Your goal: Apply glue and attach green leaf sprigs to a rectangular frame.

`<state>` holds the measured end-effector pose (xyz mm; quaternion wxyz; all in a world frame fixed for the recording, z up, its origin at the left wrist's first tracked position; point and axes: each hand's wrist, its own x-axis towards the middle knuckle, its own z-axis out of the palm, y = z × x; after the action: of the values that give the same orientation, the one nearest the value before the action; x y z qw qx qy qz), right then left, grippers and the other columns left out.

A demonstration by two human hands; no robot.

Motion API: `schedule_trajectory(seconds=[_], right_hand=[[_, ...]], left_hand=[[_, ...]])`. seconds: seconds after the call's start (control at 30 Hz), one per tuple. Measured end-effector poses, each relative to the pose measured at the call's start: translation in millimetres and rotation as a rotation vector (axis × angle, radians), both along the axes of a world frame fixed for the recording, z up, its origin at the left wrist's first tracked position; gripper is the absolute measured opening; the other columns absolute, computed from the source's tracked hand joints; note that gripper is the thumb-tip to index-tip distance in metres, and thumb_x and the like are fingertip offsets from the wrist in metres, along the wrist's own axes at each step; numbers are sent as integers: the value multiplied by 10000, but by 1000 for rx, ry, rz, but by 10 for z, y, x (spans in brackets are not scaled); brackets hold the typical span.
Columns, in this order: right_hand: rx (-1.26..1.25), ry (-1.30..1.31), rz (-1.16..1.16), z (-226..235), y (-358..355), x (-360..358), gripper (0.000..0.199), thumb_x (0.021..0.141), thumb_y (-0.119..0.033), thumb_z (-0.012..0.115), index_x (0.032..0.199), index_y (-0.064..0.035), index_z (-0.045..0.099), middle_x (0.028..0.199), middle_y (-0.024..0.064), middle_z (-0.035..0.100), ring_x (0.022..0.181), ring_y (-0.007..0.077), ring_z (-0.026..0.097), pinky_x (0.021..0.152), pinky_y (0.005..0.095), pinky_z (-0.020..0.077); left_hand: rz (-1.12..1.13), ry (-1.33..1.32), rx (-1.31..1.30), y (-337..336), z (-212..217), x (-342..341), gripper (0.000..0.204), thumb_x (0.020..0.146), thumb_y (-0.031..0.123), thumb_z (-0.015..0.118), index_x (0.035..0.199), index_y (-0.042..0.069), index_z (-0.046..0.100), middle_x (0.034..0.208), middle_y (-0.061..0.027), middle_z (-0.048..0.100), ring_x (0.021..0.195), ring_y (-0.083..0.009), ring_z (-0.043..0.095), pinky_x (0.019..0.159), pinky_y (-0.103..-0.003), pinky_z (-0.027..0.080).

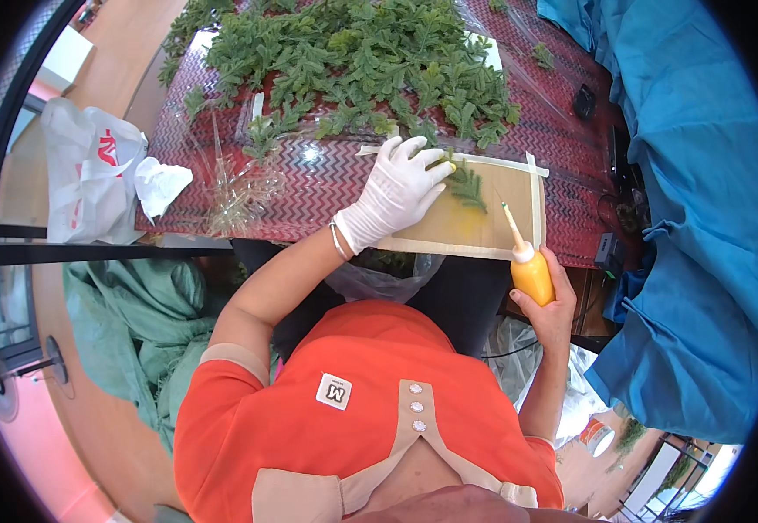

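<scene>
My left hand (399, 193), in a white glove, reaches over a taped brown board (505, 228) at the table's near edge. Its thumb and fingertips are pinched on the stem end of a small green artificial sprig (467, 186), which lies against the board. Yellow smears mark the board below the sprig. Bare and wrapped round a yellow squeeze bottle (532, 277), my right hand (556, 299) is just off the board's right corner. The bottle stands upright, and its long pale nozzle (511, 223) points up and slightly left, apart from the sprig.
A large heap of green artificial sprigs (353, 61) covers the far part of the red patterned table (309, 187). White plastic bag (91, 174) and crumpled paper (162, 186) are at left. Blue cloth (693, 174) hangs along the right side. Green sacking (139, 318) lies at lower left.
</scene>
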<state>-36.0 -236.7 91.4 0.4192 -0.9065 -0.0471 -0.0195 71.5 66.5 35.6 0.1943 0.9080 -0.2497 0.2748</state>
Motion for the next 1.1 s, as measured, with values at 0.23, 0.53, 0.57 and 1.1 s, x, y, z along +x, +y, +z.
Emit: schedule_trajectory(seconds=[0.23,0.53,0.57,1.1], right_hand=[[18,29,-25,-3,-8,-14,810,624,-9,836,1391,-105,592,1173,131,663,979,283,632,886,352,506],[85,50,-87,-39,-101,-63,813,625,9,829,1393,-102,587,1205,131,657,1008,280,628,904,349,499],[102,48,-93,-50,-113,-66,813,625,12,828,1393,-101,587,1212,130,656,1013,279,628,907,349,499],[133,75,-97,-76,-70,-95,803,636,22,822,1394,-92,582,1261,134,646,1056,283,627,936,344,495]], left_hand=[[-67,14,87,-210,-186,456,218,846,181,643,1060,157,675,1228,-29,623,1200,-270,549,1044,-434,380],[-264,78,152,-40,9,378,182,834,193,628,1013,175,657,1165,-6,626,1121,-249,573,997,-413,410],[-286,53,151,-21,16,336,177,828,194,623,1002,176,653,1139,-5,626,1098,-245,576,987,-413,414],[-153,-23,-79,-65,107,-5,261,821,126,705,1078,156,674,1191,3,631,1092,-243,590,972,-384,438]])
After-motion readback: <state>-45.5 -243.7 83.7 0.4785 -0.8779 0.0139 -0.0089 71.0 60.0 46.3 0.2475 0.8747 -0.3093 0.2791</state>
